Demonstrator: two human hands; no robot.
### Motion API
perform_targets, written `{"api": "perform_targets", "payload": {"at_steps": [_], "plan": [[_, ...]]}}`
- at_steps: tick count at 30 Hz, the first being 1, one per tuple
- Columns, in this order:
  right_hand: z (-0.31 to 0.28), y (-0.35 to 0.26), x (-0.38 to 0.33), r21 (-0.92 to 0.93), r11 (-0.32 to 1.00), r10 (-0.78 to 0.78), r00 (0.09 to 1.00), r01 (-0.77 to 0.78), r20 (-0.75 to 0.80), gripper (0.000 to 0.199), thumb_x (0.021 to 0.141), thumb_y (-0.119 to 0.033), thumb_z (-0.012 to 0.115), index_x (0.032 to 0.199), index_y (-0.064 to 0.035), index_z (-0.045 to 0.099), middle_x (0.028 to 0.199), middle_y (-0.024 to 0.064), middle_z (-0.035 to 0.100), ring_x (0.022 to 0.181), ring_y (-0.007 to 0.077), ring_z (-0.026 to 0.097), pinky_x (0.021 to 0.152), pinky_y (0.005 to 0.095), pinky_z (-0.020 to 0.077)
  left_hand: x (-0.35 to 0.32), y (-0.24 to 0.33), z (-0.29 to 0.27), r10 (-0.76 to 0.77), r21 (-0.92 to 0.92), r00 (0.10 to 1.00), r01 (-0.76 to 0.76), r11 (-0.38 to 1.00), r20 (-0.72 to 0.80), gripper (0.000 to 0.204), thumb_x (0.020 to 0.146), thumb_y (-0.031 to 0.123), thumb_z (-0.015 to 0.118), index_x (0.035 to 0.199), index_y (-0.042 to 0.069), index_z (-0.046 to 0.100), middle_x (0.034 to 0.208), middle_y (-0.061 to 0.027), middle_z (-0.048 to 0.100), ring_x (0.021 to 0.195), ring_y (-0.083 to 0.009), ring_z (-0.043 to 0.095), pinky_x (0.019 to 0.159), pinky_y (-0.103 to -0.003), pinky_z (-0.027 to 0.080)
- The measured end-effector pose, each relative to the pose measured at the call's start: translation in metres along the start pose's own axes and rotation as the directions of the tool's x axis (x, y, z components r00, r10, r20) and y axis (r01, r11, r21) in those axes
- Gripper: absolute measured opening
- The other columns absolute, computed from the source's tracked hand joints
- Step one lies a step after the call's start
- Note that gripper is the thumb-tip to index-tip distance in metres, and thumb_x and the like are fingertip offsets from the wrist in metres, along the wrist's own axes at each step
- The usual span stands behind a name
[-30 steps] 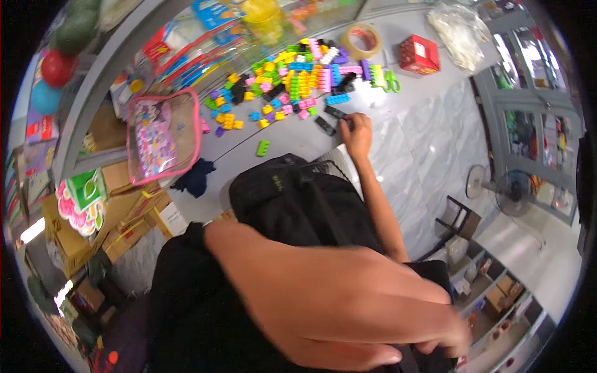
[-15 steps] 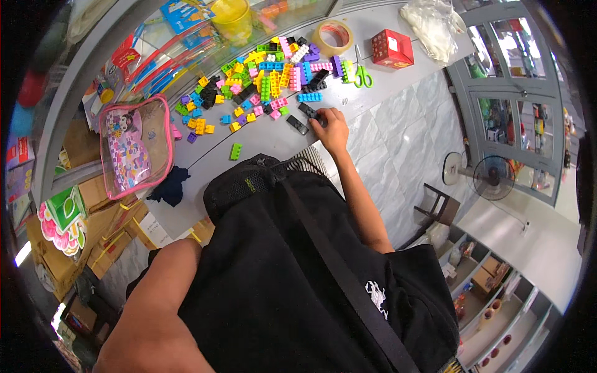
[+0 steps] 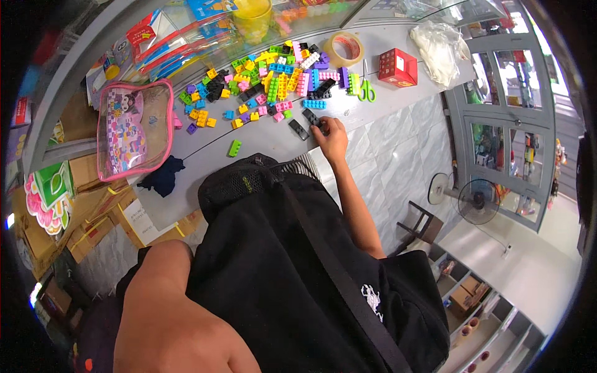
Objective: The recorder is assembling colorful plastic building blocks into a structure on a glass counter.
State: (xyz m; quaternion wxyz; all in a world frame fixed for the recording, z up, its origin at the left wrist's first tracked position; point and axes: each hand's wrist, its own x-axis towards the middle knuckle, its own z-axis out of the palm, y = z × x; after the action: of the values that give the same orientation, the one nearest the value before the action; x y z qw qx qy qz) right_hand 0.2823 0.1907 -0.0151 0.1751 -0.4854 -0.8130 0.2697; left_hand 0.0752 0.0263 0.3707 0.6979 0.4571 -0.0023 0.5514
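Observation:
My right hand (image 3: 334, 139) rests at the table's near edge, its fingers curled round a small black building block (image 3: 323, 127) that they partly hide. Just left of these fingers lie two more black pieces, a long black block (image 3: 298, 129) and another black block (image 3: 311, 116). Beyond them spreads a heap of coloured building blocks (image 3: 283, 82), with a blue block (image 3: 314, 104) on its near side. A lone green block (image 3: 234, 148) lies apart, nearer my body. My left hand (image 3: 186, 339) is raised close to the camera at the lower edge, its fingers out of sight.
Behind the heap stand a tape roll (image 3: 344, 50), green scissors (image 3: 367, 91), a red box (image 3: 398, 68) and a white plastic bag (image 3: 441, 53). A pink-edged clear pouch (image 3: 135, 129) and dark cloth (image 3: 163, 176) lie left. A fan (image 3: 478, 201) stands on the right.
My left arm has bent, bringing its hand up toward the camera. My right hand stays by the black blocks, with its fingers slightly shifted. The whole view has tilted a little.

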Motion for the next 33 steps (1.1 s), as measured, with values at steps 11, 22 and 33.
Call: {"api": "perform_targets", "payload": {"at_steps": [11, 22, 33], "plan": [[-0.005, -0.003, -0.001, -0.003, 1.0, -0.014, 1.0, 0.014, 0.007, 0.028, 0.07, -0.025, 0.069, 0.089, -0.0065, 0.06, 0.081, 0.0083, 0.057, 0.077, 0.0255, 0.056, 0.066, 0.0356, 0.0454, -0.014, -0.007, 0.001, 0.024, -0.284, 0.999, -0.015, 0.959, 0.03, 0.016, 0.086, 0.015, 0.051, 0.093, 0.018, 0.064, 0.053, 0.0013, 0.046, 0.038, -0.0085, 0.036, 0.036, -0.021, 0.023], [-0.001, 0.003, -0.001, 0.008, 0.998, -0.061, 0.998, 0.061, -0.031, 0.026, 0.07, -0.023, 0.069, 0.089, -0.0074, 0.061, 0.078, 0.0065, 0.058, 0.074, 0.0233, 0.056, 0.066, 0.0348, 0.0452, -0.026, -0.009, 0.01, 0.046, -0.424, 0.997, -0.07, 0.903, -0.066, 0.03, 0.093, 0.028, 0.041, 0.105, 0.014, 0.064, 0.056, -0.0021, 0.049, 0.039, -0.0096, 0.041, 0.037, -0.022, 0.026], [0.0, 0.004, 0.0, 0.023, 0.998, -0.057, 0.998, 0.057, 0.0, 0.027, 0.07, -0.023, 0.07, 0.089, -0.0058, 0.061, 0.075, 0.0062, 0.056, 0.068, 0.0216, 0.055, 0.062, 0.0326, 0.0441, -0.048, -0.029, 0.031, 0.476, 0.222, 0.867, -0.44, 0.87, -0.148, 0.031, 0.085, 0.008, 0.049, 0.108, 0.026, 0.061, 0.05, -0.0006, 0.044, 0.038, -0.0071, 0.038, 0.037, -0.019, 0.026]]}}
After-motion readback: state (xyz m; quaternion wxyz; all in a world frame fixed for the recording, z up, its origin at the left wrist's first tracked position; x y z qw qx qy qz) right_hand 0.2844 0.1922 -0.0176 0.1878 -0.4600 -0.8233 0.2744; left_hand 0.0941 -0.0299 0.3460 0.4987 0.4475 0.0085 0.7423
